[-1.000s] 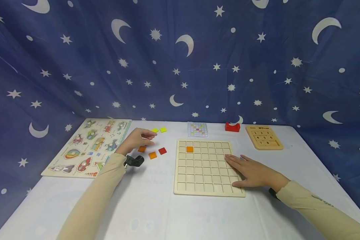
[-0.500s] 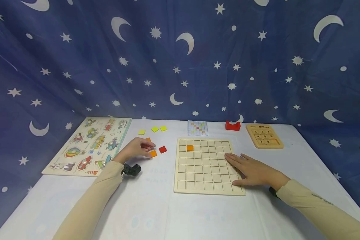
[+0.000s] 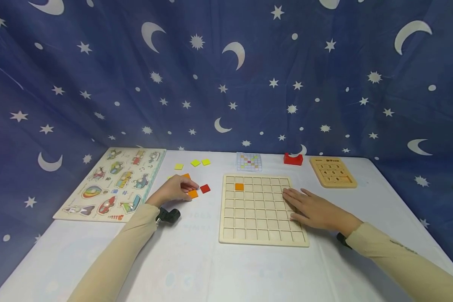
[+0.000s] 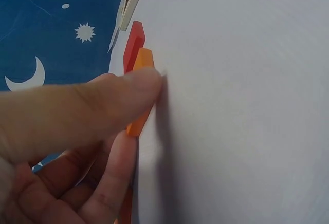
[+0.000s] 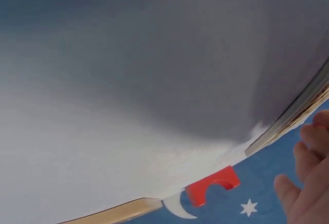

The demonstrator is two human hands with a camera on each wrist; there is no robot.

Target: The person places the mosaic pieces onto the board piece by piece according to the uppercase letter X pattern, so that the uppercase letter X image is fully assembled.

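Note:
In the head view my left hand is low over the loose tiles left of the board. Its thumb and index finger pinch an orange tile by opposite edges. The left wrist view shows the thumb across that orange tile, with a red tile just beyond. My right hand rests with extended fingers over the right edge of a wooden grid board. One orange tile sits in a cell near the board's far left corner. Another orange tile is partly hidden behind my left hand.
Several yellow tiles lie farther back. Behind the board are a printed grid card and a red block. A wooden number puzzle lies right, a picture puzzle left. A starry cloth hangs behind.
My left hand has come nearer, from by the yellow tiles to the orange tile, and its fingers have closed on it. My right thumb has drawn slightly toward the other fingers.

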